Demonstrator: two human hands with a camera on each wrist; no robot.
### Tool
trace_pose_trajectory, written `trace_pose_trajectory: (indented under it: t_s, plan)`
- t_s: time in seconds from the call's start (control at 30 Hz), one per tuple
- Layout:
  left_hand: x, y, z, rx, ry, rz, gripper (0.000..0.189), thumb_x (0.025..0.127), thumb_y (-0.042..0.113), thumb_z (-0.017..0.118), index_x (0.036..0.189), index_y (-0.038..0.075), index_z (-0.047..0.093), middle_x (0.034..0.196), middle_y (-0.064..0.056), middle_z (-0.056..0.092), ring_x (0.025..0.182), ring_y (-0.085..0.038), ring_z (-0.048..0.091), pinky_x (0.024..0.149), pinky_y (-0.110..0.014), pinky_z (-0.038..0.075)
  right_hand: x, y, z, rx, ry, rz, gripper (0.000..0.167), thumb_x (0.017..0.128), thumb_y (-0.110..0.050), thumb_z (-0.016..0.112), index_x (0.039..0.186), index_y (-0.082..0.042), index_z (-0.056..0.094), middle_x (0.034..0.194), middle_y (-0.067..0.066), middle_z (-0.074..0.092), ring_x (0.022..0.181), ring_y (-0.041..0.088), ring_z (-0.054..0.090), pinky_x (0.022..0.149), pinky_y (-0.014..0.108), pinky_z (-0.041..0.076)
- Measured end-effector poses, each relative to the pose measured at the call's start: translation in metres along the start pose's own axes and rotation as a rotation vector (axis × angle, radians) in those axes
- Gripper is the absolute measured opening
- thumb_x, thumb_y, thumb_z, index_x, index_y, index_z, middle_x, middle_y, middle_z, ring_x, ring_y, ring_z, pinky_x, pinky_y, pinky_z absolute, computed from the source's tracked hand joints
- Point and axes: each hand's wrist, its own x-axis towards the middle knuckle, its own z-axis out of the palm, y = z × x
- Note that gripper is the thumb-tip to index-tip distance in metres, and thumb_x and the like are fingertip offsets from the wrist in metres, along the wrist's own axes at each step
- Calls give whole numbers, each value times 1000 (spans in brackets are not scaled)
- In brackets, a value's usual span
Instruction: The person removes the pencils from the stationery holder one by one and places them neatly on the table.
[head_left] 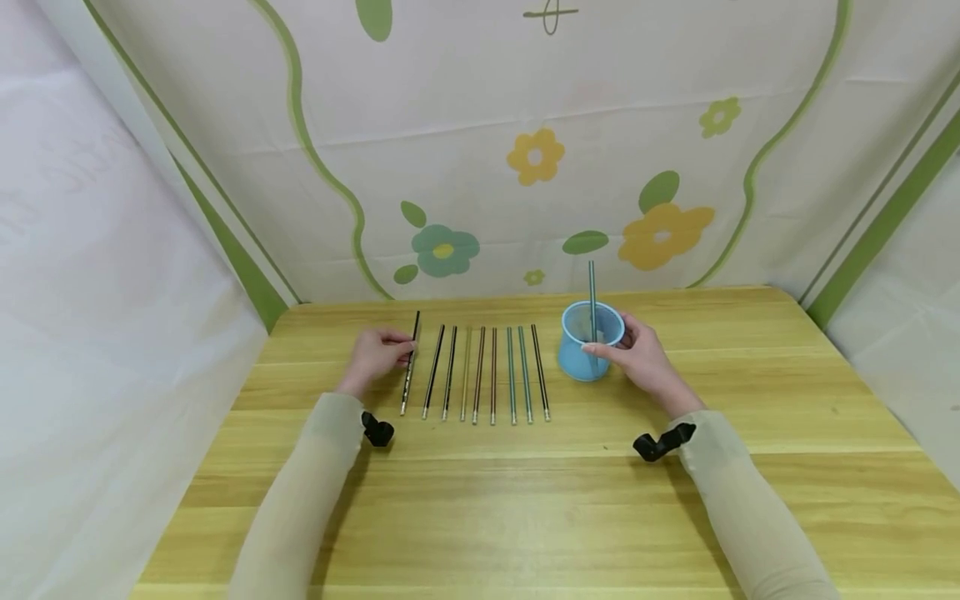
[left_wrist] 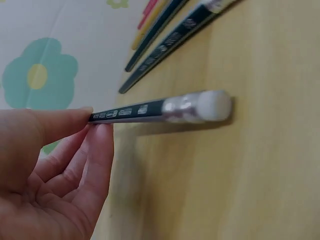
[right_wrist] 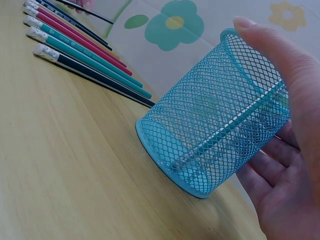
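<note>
My left hand (head_left: 375, 357) pinches a black pencil (head_left: 408, 379) between thumb and fingers at the left end of a row. Its white eraser (left_wrist: 215, 105) points out of the grip in the left wrist view, with a shadow below. On the right, my right hand (head_left: 639, 357) grips a blue mesh pencil cup (head_left: 577, 360), thumb at the rim and the other fingers partly hidden behind the mesh. A teal pencil (head_left: 592, 287) stands inside the cup, its eraser end down near the base, seen through the mesh in the right wrist view.
Between the hands lie several pencils side by side, eraser ends toward me: black, yellow, a red one (head_left: 493, 375), teal, and a black one (head_left: 541, 375) nearest the cup. Behind the wooden table (head_left: 510, 508) hangs a flowered cloth (head_left: 465, 167); cloth also walls both sides.
</note>
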Motion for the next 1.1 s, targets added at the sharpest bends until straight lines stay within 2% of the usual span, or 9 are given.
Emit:
trace_pose_trajectory:
  t_s: [0.17,0.37,0.63,0.9,1.1]
  plan:
    - [-1,-2,7,53,-11,-20,26,98,13,72,117,-5,71,109,-19,71,82,-20,71,73,-29,61,0,0,1,0,-4,6,70,91,-23,82,147,-1,46,138,20,56,127,33,54,95,16,49]
    - [-4,5,12,77,12,-36,25,97,14,72,116,-3,72,110,-18,70,86,-22,71,74,-29,61,0,0,0,-7,3,2,70,91,-22,81,148,-1,46,138,20,56,127,34,54,94,15,49]
    - [-9,9,16,160,36,-22,22,97,16,73,111,0,75,107,-16,72,84,-21,71,75,-31,60,0,2,0,-24,7,10,71,91,-24,81,147,0,46,137,21,56,126,34,55,94,15,49]
    - [-10,9,16,103,35,-32,19,95,11,75,108,-2,75,105,-17,73,84,-23,73,73,-30,61,0,0,0,-21,7,0,70,91,-23,81,147,0,46,138,21,56,126,35,54,93,15,49]
    - [-11,7,15,94,35,-25,19,95,11,76,108,-2,75,104,-17,73,84,-23,73,74,-31,62,0,0,1,-20,4,-8,69,92,-22,80,147,0,46,137,22,56,127,36,54,93,15,49]
